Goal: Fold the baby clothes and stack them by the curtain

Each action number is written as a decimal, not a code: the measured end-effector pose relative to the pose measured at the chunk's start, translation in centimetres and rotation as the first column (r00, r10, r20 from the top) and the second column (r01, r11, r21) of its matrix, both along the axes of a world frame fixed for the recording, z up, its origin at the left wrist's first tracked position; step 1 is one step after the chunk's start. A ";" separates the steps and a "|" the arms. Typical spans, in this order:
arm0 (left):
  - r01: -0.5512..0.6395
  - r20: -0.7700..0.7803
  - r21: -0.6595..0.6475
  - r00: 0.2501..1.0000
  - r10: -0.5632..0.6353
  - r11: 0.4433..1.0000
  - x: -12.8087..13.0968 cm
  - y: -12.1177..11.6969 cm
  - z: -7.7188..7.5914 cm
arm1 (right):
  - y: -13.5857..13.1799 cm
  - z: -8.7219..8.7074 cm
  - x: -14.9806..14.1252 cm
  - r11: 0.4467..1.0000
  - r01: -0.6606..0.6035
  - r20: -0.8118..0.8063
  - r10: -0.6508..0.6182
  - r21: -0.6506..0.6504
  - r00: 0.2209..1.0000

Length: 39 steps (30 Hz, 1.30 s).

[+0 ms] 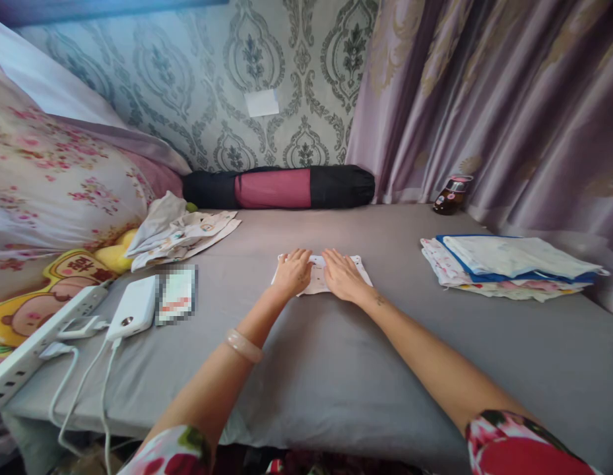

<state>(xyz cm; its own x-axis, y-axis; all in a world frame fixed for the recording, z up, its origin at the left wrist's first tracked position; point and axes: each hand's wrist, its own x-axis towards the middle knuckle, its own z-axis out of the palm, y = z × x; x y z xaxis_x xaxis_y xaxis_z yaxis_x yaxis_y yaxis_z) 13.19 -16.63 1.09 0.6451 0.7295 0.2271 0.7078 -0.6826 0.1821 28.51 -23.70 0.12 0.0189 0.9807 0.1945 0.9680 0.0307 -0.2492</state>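
A small white folded cloth (pixel 316 274) with faint print lies flat on the grey sheet in front of me. My left hand (pixel 293 270) rests palm down on its left part, fingers stretched forward. On its right part lies my right hand (pixel 343 274), also flat with fingers extended. A strip of the cloth shows between the two hands; the areas under my palms are hidden. A pale bangle (pixel 243 346) circles my left wrist.
To the right is a stack of folded cloths (pixel 514 260), with a dark bottle (pixel 449 196) behind it. Crumpled cloth (pixel 182 231), a white power bank (pixel 132 307) with cables and a power strip (pixel 43 343) lie left. A black-and-red roll (pixel 274 187) lines the wall.
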 end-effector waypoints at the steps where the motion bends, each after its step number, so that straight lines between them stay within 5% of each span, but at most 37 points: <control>1: -0.003 -0.029 -0.001 1.000 0.003 1.000 0.8 -0.2 -0.4 | 0.4 -0.4 -0.6 1.000 0.008 0.007 -0.008 -0.014 1.000; 10: -0.060 -0.090 0.012 0.994 0.061 0.998 1.5 -0.7 -3.8 | 0.7 -3.0 -1.2 0.999 0.041 0.033 -0.040 -0.033 0.999; 24: -0.063 -0.092 0.008 0.994 0.064 0.998 1.3 -0.5 -4.1 | 0.8 -2.7 -1.3 0.997 0.059 0.020 -0.058 -0.053 0.998; 30: -0.126 -0.026 0.077 0.991 0.128 0.989 0.8 -0.4 -4.3 | 0.5 -2.6 -0.7 0.984 0.179 0.050 -0.180 0.023 0.982; 39: -0.130 -0.087 0.024 0.987 0.132 0.991 0.8 -0.2 -4.8 | 0.5 -3.0 -0.7 0.982 0.184 0.041 -0.182 -0.051 0.982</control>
<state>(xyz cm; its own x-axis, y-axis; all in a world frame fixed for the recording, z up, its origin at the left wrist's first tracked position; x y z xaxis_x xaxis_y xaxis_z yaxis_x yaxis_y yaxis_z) 13.97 -16.84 -3.67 0.5626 0.8052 0.1874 0.8040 -0.5857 0.1028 27.82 -23.23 -2.83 0.1929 0.9705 0.1448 0.9643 -0.1603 -0.2108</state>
